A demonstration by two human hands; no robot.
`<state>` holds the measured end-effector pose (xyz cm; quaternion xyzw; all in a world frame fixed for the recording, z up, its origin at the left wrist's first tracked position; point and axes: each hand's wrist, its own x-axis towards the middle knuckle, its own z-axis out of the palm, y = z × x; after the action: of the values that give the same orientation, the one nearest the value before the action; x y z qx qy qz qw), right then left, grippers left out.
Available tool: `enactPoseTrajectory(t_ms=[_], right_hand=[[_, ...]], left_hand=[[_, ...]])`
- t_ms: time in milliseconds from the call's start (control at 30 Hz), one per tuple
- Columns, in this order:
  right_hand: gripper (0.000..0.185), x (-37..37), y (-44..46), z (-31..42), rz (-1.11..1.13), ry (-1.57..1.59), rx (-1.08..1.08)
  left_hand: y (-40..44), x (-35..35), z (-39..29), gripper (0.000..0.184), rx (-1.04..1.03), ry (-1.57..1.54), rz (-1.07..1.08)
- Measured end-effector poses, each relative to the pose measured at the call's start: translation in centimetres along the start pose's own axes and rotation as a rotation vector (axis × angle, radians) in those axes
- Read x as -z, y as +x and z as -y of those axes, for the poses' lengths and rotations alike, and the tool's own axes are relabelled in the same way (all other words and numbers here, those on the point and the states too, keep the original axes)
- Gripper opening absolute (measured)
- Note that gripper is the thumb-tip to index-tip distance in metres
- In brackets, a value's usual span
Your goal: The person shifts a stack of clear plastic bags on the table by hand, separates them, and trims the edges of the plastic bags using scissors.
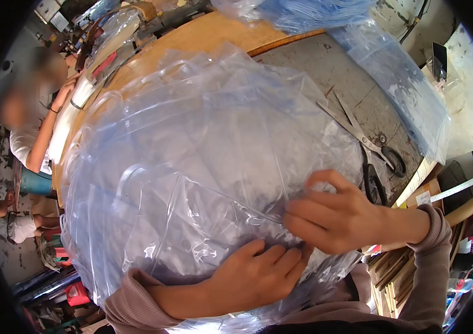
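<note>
A wide pile of clear plastic bags [203,128] with loop handles along its left side covers the work surface in front of me. A crumpled bag [175,217] lies on top, its folds shiny. My left hand [258,275] is closed on this bag's near edge, with its fingers curled and the tips partly hidden. Just above and to the right, my right hand [333,217] has bent fingers closed at the bag's right part; the fingertips are slightly blurred. Scissors [365,142] with black handles lie part open beyond my right hand.
More plastic sheets [397,83] lie at the upper right, and a bluish plastic stack [314,14] sits at the back. A phone [439,60] rests at far right. Another person's arm [41,139] is at the left, near a blue bucket [35,182]. Wooden strips [395,273] stand lower right.
</note>
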<state>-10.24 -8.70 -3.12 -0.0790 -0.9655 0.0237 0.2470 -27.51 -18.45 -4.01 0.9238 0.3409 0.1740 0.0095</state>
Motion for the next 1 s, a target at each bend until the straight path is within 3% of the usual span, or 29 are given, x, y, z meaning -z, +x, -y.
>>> enactPoseTrajectory(t_ms=[33,200,233,267,433,500,567,667,800,867,967,1000], right_hand=[[0.015,-0.3,0.9,-0.6,-0.069,0.018,0.000],[0.010,-1.2,4.3,-2.5,-0.183,-0.042,0.058],[0.009,-0.7,5.4,-3.7,-0.340,-0.049,0.043],[0.008,-0.3,6.4,-4.3,-0.500,-0.064,0.032],[0.015,-5.6,12.4,-2.7,-0.458,-0.135,0.185],[0.017,-5.5,18.2,-5.8,-0.721,-0.362,0.057],[0.016,-3.8,22.6,-8.4,-0.619,-0.266,-0.175],[0.022,-3.0,23.0,-8.7,-0.506,-0.081,-0.197],[0.020,-0.4,14.6,-7.3,-0.442,0.026,-0.167],[0.022,2.3,8.4,-6.7,-0.206,0.022,-0.262],[0.020,6.6,-0.3,-4.5,-0.222,-0.027,-0.513],[0.018,8.3,-2.7,-3.8,-0.182,-0.008,-0.782]], left_hand=[[0.0,0.1,0.1,0.039,-0.015,-0.023,0.015],[0.5,0.9,0.6,0.046,-0.034,0.037,0.030],[0.6,1.1,0.4,0.048,-0.029,0.016,0.043],[0.5,1.2,0.2,0.048,-0.033,0.024,0.045],[0.8,1.3,0.2,0.043,-0.026,0.000,0.100],[1.0,1.0,-0.3,0.043,-0.062,-0.033,0.127],[1.0,0.8,-0.3,0.043,-0.084,-0.044,0.157],[0.8,0.6,-0.3,0.044,-0.063,-0.065,0.041],[1.0,0.7,-0.7,0.040,0.038,0.054,-0.057],[1.0,0.7,-0.9,0.038,0.083,0.097,-0.083],[0.8,0.8,-1.1,0.030,0.155,0.162,-0.056],[0.8,0.7,-1.1,0.026,0.095,0.265,-0.099]])
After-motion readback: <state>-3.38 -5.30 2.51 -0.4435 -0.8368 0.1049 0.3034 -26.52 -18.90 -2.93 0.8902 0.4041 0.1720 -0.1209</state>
